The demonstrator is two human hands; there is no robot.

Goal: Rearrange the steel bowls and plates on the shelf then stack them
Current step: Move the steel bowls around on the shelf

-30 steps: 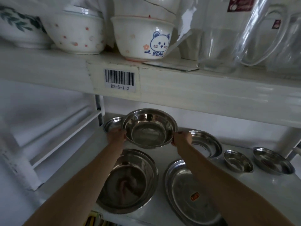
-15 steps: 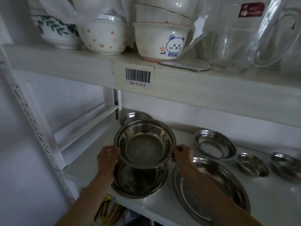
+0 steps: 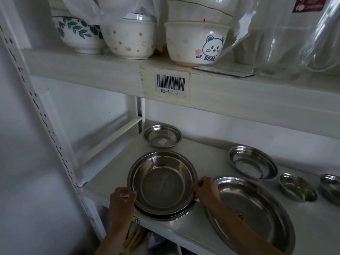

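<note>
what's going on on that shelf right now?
A person is stacking steel dishes on the lower shelf. Both hands hold one steel bowl by its rim, the left hand on its left edge and the right hand on its right edge. The bowl sits nested in a wider steel dish whose rim shows beneath it. A large oval plate and four smaller bowls lie loose around it, not yet stacked.

Barcode sticker (image 3: pixel 170 85) on upper shelf edge (image 3: pixel 239 92): "D2-5-1-2". White ceramic bowl (image 3: pixel 195 43), blue bear drawing: "BEAR". Red label (image 3: pixel 308 4) on glass jug (image 3: pixel 287 37): print unreadable
</note>
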